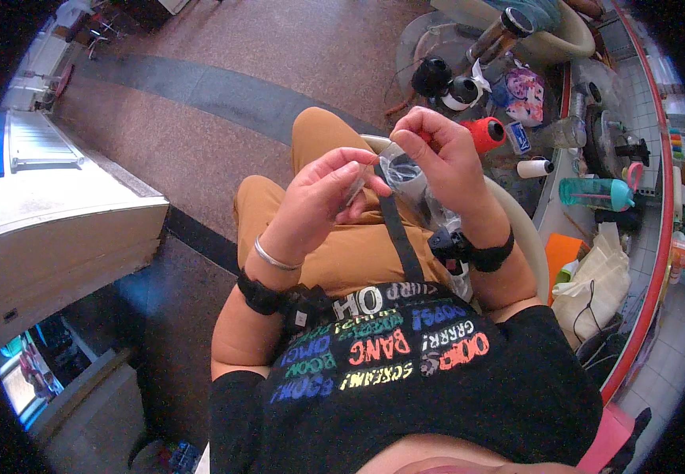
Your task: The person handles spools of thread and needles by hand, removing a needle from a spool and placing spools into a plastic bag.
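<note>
Both hands are raised over my lap, fingertips close together. My left hand (330, 186) pinches a fine, thread-like strand between thumb and index finger. A small clear piece, perhaps plastic, shows at its palm, but what it is cannot be made out. To the right, my right hand (443, 157) has thumb and index finger closed together on what looks like the same strand, too thin to follow fully. Beneath the hands lies a clear plastic bag (403, 170) with something dark in or behind it. Just beyond my right hand is a red thread cone (489, 135).
A white thread spool (533, 169), black thread cones (431, 77) and a tall lidded bottle (499, 32) stand at the right. Along that side are a teal water bottle (594, 194) and a cream cloth bag (594, 284). A white cabinet (70, 219) stands at left.
</note>
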`<state>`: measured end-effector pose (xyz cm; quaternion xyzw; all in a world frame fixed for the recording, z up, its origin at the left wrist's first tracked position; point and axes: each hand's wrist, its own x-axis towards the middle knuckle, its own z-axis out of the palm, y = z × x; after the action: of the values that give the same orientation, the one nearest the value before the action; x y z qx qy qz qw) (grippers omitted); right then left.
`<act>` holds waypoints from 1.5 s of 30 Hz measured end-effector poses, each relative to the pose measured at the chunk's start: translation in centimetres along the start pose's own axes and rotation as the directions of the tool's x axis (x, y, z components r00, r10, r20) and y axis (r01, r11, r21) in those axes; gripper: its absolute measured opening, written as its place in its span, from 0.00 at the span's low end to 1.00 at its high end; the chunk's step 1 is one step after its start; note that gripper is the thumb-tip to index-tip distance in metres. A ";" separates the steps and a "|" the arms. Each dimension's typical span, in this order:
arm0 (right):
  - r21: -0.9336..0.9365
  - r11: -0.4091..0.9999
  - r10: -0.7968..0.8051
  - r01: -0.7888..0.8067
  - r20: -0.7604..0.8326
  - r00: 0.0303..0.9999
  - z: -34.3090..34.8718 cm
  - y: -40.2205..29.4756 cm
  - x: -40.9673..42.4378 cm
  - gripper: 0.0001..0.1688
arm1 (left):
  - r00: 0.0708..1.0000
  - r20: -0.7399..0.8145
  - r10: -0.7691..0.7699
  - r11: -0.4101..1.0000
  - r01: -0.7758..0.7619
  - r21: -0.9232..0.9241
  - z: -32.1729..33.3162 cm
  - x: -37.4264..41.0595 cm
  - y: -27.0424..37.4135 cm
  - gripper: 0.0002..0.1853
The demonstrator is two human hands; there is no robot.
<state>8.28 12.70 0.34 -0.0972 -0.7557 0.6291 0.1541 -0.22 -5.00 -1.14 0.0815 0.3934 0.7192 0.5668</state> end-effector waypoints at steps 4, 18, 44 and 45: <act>-0.009 1.000 -0.020 0.020 0.025 0.999 0.3 0.2 -0.1 0.07 | 0.999 0.040 0.015 0.999 -0.014 -0.036 0.0 0.0 0.0 0.12; -0.082 0.993 -0.079 0.083 0.054 0.995 1.2 -0.7 -0.7 0.07 | 0.992 0.106 0.073 0.991 -0.060 -0.123 -1.1 0.3 -0.4 0.11; 0.256 0.960 0.130 -0.116 -0.037 0.991 0.9 0.5 -0.9 0.11 | 0.997 -0.024 0.076 0.997 -0.077 -0.032 -1.3 0.6 -1.5 0.10; 0.286 0.957 0.068 -0.047 -0.066 0.995 1.2 0.6 -0.9 0.11 | 0.997 -0.054 0.054 0.998 -0.055 -0.022 -1.3 0.5 -1.8 0.10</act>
<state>8.68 11.36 -0.54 -0.1196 -0.6483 0.7310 0.1763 0.22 -5.04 -3.36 0.0663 0.3977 0.7409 0.5371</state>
